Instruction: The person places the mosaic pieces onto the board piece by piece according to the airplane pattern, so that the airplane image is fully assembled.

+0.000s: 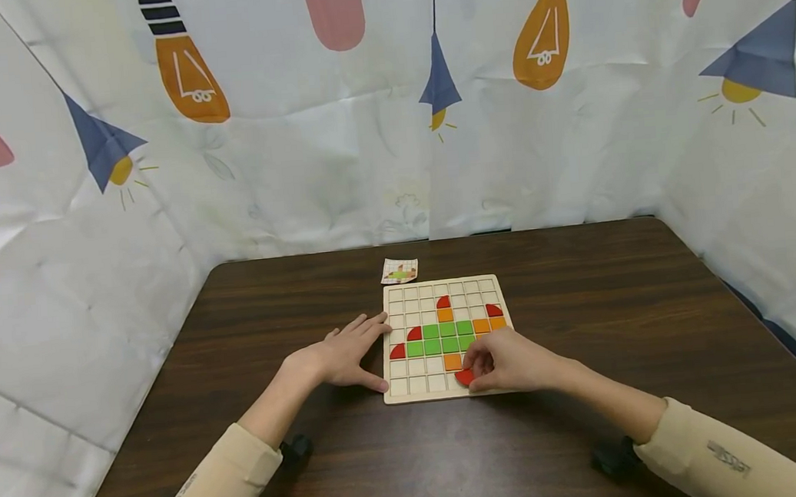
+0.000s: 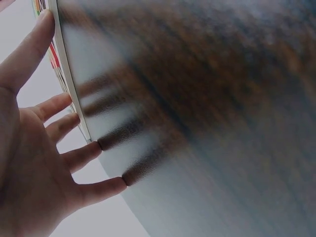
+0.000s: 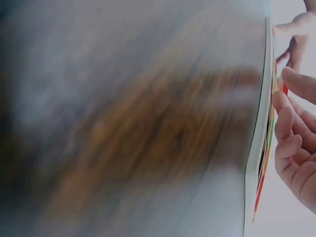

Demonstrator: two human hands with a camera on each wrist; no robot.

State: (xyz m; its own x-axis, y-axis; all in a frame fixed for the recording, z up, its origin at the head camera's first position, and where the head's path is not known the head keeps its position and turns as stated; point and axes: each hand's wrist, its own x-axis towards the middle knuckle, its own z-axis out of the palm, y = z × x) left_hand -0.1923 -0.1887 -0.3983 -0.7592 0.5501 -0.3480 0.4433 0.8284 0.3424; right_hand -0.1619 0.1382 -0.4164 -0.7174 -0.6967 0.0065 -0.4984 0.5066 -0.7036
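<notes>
A pale wooden grid board (image 1: 418,386) lies on the table, its squares partly filled with green, orange and red pieces. My right hand (image 1: 513,360) pinches a red quarter-round piece (image 1: 464,378) between thumb and fingers, low over the board's front rows beneath an orange square (image 1: 453,362). In the right wrist view the red piece (image 3: 285,89) shows as a thin edge at the thumb tip. My left hand (image 1: 345,356) lies with fingers spread along the board's left edge, thumb and fingertips touching it. Green squares (image 1: 449,337) form two rows in the middle; the right hand hides some cells.
Just behind the board lies a small pattern card (image 1: 399,271) with a similar coloured figure. The dark wooden table (image 1: 270,303) runs back to a white curtain (image 1: 337,176) printed with lamps and bulbs.
</notes>
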